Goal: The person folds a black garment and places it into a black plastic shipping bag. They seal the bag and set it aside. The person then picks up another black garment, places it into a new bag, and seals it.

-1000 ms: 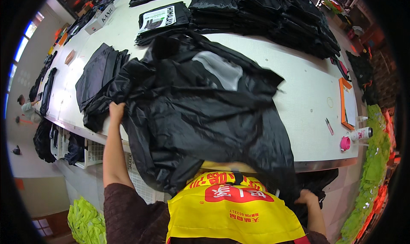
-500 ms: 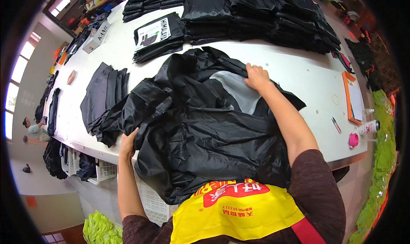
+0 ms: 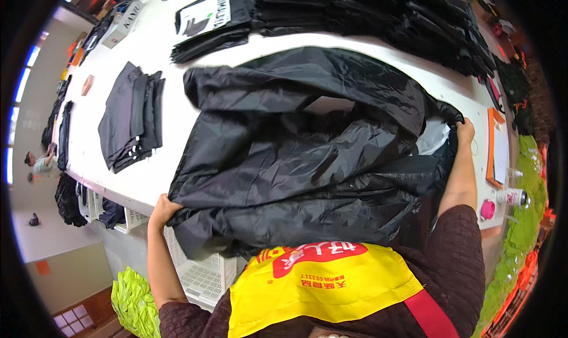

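Observation:
A large black garment (image 3: 278,154) of thin, shiny fabric spreads across the white table (image 3: 177,92) and over its near edge. Its left edge is gripped in my left hand (image 3: 164,210), fingers closed. Out to the right, my right hand (image 3: 465,132) is closed on the opposite edge. A pale grey-white patch (image 3: 433,139) shows beside the right hand. The cloth between the hands billows up at the far side, and its folds hide the exact kind of garment. Left of it lies a small pile of folded black cloth pieces (image 3: 133,116).
Tall stacks of folded black garments (image 3: 355,13) line the far side, with a white-labelled package (image 3: 207,18) beside them. At right are an orange tray (image 3: 496,146), a bottle (image 3: 512,196) and a pink ring-shaped object (image 3: 487,209). White crates (image 3: 204,279) stand below the near edge.
My right hand has moved right and a little nearer, my left hand slightly left and nearer. The bunched black garment is now spread wide and raised, apart from the small pile.

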Motion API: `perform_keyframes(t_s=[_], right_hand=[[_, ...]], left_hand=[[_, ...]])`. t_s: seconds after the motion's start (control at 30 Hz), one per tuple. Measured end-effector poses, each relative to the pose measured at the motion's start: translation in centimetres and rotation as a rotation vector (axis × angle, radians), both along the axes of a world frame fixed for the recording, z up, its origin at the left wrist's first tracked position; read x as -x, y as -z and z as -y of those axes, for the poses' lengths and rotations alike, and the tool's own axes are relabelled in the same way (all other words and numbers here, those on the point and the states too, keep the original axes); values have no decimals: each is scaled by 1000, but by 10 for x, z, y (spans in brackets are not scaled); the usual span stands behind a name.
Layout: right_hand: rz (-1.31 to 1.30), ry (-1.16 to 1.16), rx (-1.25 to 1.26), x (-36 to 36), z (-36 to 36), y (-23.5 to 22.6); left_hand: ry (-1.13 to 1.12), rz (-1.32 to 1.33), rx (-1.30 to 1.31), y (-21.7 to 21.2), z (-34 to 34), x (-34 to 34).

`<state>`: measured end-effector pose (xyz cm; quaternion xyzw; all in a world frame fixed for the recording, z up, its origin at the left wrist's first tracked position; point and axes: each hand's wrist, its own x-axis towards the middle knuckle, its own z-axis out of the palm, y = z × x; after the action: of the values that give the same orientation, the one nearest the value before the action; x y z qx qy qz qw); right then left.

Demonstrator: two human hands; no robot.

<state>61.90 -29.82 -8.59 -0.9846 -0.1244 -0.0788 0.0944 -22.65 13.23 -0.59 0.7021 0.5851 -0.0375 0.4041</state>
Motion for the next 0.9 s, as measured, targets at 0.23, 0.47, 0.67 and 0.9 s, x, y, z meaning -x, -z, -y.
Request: perform_keyframes(t_s=[0.23,0.47,0.67,0.9], right_hand=[[283,-551,-481,143,-69,-72],[59,-1097,152,278,-180,-124],[17,-1080,-109,189,-250,-109],[66,-763,-964,239,-261,-135]], left_hand=[[-128,242,232,-5,-11,-41],[-119,480,372,-26,-6,-34],[-89,665,241,-48,6,-39],[-499,591,268,4,12,-18]])
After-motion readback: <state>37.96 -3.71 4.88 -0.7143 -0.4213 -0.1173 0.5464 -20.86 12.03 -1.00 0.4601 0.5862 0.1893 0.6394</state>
